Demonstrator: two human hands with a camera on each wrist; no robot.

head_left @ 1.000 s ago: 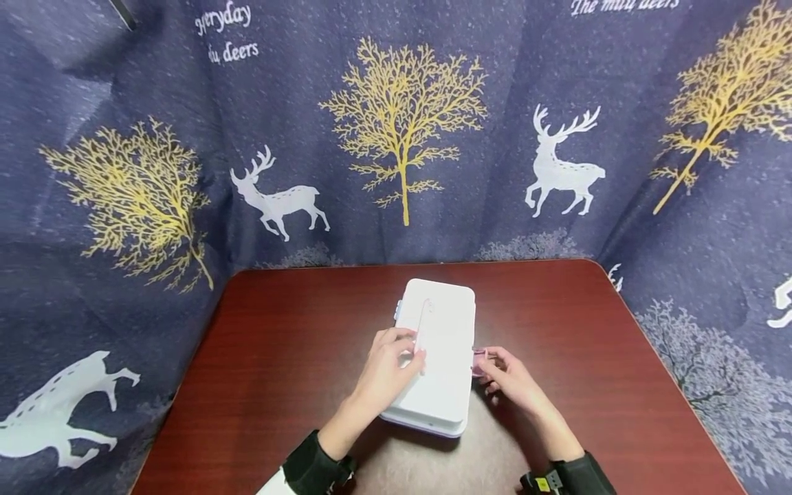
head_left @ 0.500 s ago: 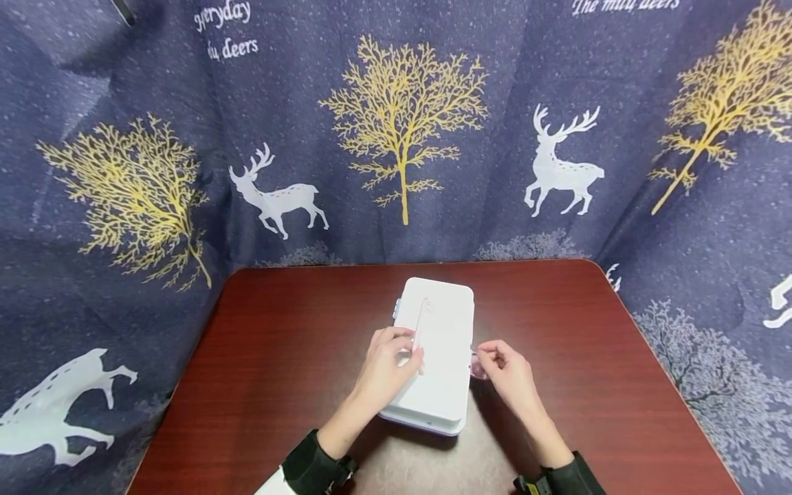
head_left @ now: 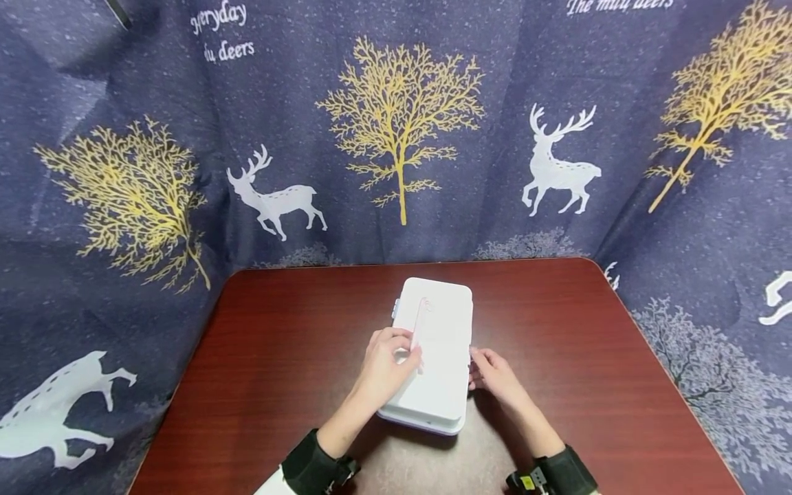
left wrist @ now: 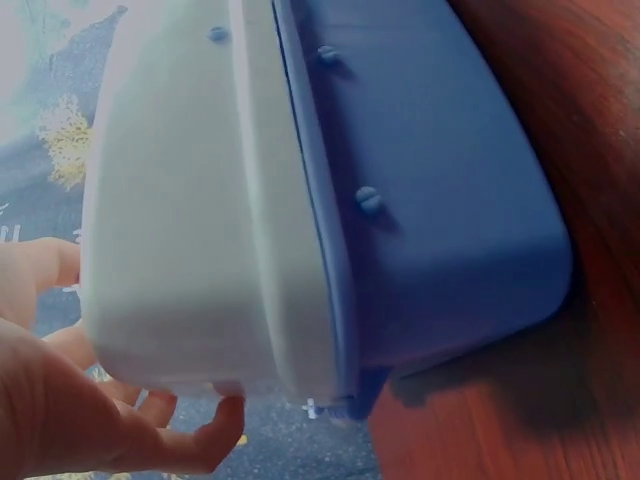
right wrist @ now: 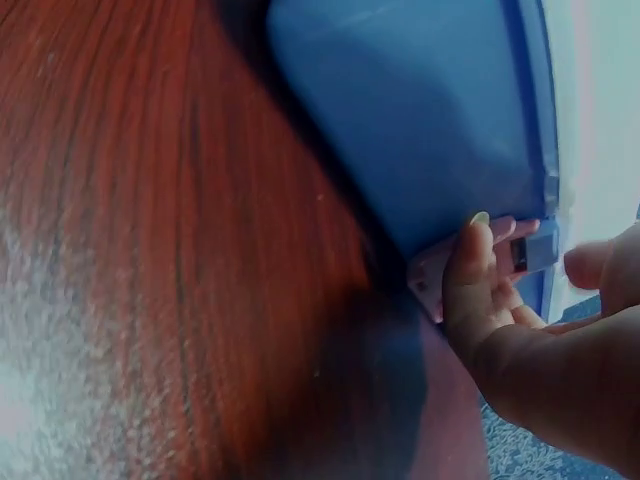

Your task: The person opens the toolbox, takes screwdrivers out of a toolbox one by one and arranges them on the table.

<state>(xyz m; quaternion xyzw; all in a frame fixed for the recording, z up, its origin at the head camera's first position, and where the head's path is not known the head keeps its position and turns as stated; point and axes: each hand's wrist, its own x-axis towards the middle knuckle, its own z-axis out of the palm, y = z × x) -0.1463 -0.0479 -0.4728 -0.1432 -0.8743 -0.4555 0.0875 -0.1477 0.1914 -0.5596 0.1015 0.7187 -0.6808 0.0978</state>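
A long box lies on the table, with a white lid point(head_left: 441, 344) over a blue base point(left wrist: 440, 170). My left hand point(head_left: 388, 364) rests on the left part of the lid, fingers bent and thumb lower down, beside a pale pinkish strip. In the left wrist view that left hand point(left wrist: 90, 390) shows at the lid's edge. On the box's right long side my right hand point(head_left: 498, 378) is at a pink latch point(right wrist: 428, 282). In the right wrist view, fingers bend round the latch, one along it and another fingertip by the lid edge, partly covering it.
A second, pale blue latch point(head_left: 396, 308) is on the box's left long side. Small blue knobs point(left wrist: 369, 200) stick out from the base. The reddish-brown table point(head_left: 297, 344) ends at a dark blue curtain point(head_left: 272, 103) printed with deer and trees.
The pink latch stuck out from the box's side earlier; now it barely shows in the head view. My right hand has moved in against the box edge. My left hand stays on the lid.
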